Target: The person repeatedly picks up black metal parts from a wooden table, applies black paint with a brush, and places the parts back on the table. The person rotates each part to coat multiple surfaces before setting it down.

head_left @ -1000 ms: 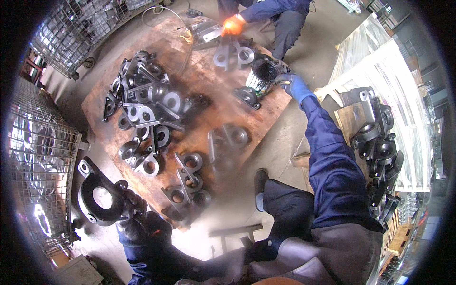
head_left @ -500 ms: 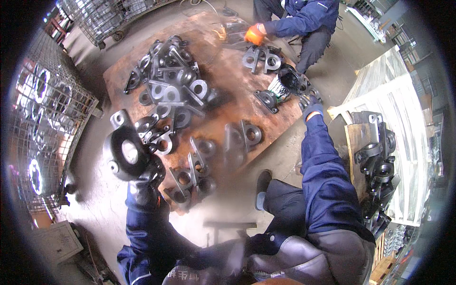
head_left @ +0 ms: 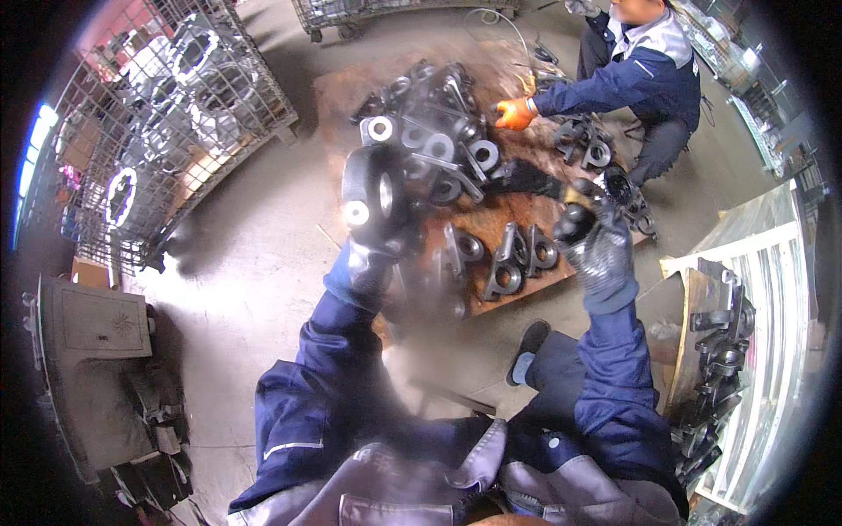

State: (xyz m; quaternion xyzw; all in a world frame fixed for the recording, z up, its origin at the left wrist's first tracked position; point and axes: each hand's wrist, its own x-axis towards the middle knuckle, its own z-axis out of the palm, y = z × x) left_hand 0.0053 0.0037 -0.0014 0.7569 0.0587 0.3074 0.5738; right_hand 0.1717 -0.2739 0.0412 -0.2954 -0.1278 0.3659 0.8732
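Note:
My left hand, in a dark glove, grips a black pillow block bearing housing and holds it up at the left of the rust-brown board. The housing has a round bore and two holed ends. My gloved right hand is closed around a paintbrush. Its black bristle end points left toward the raised housing, apart from it. Just beyond that hand, a black paint pot is partly in view. Several more housings are heaped on the board, and others stand along its near side.
Across the board, a co-worker's orange-gloved hand reaches toward the heap. A wire cage of metal parts stands left, above a grey cabinet. On the right, a wooden crate of black parts adjoins a pale slatted pallet.
My right hand has come away from the paint pot, with the brush now showing. My left hand has lifted the housing and turned it. The head view has shifted left; the co-worker's orange glove reaches the heap.

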